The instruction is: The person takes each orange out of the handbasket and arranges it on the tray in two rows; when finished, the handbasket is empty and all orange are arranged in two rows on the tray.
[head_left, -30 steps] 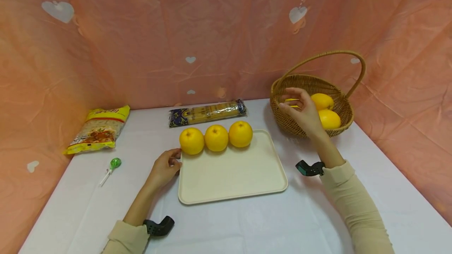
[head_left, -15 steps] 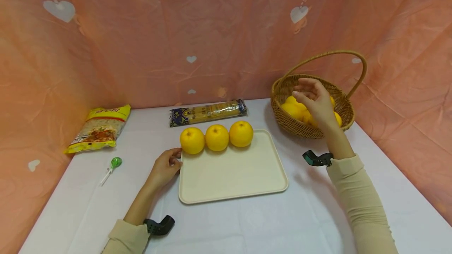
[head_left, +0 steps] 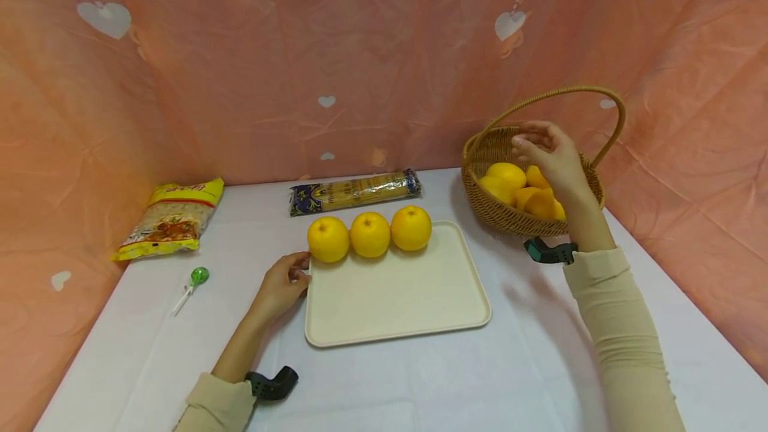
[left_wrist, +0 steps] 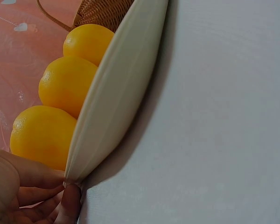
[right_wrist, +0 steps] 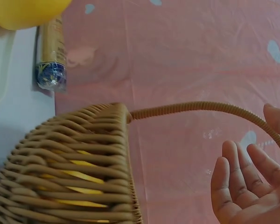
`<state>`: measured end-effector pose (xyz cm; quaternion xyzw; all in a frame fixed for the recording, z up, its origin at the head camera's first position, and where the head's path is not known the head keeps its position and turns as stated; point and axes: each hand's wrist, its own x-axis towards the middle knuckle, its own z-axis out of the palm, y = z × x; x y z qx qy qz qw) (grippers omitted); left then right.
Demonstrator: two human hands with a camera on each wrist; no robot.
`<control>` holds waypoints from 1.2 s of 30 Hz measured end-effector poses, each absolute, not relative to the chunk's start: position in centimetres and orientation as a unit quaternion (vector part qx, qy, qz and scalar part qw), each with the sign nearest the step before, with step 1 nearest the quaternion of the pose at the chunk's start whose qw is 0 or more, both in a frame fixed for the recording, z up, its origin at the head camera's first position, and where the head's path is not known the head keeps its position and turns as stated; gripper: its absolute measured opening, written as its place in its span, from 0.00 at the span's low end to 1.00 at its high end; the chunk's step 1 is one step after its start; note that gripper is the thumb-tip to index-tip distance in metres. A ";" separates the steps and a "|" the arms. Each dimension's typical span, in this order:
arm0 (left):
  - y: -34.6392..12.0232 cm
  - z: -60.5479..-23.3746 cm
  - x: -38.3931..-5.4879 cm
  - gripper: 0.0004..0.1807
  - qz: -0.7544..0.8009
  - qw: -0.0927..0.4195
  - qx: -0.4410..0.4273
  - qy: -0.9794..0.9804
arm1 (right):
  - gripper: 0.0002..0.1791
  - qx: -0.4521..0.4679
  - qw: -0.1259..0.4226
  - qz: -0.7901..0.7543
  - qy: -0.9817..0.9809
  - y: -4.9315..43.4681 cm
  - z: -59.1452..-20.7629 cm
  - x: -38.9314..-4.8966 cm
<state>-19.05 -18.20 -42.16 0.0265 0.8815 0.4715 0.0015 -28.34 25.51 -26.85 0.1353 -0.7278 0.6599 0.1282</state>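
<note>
If the left hand pinching the tray pulls, the oranges beside it may roll, and the relaxed, empty right hand, moving carelessly, may bump the nearby handle.

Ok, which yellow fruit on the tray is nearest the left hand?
The leftmost yellow fruit, at the back-left corner of the tray, by the left hand; the middle one and right one sit farther away.

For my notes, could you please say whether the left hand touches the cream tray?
Touching: the left wrist view shows the left hand pinching the cream tray at its edge.
</note>
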 end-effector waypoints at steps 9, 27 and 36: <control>-18.1 -42.2 -19.0 0.25 0.477 0.000 0.027 0.879 | 0.17 0.117 0.132 0.654 -0.736 26.0 -25.7 -29.6; -18.1 -42.2 -19.0 0.26 0.480 0.006 0.022 0.877 | 0.19 0.059 0.083 0.656 -0.748 27.6 -25.3 -31.6; -18.3 -42.4 -19.0 0.26 0.484 0.005 0.023 0.874 | 0.20 0.030 0.071 0.618 -0.782 28.3 -25.4 -32.9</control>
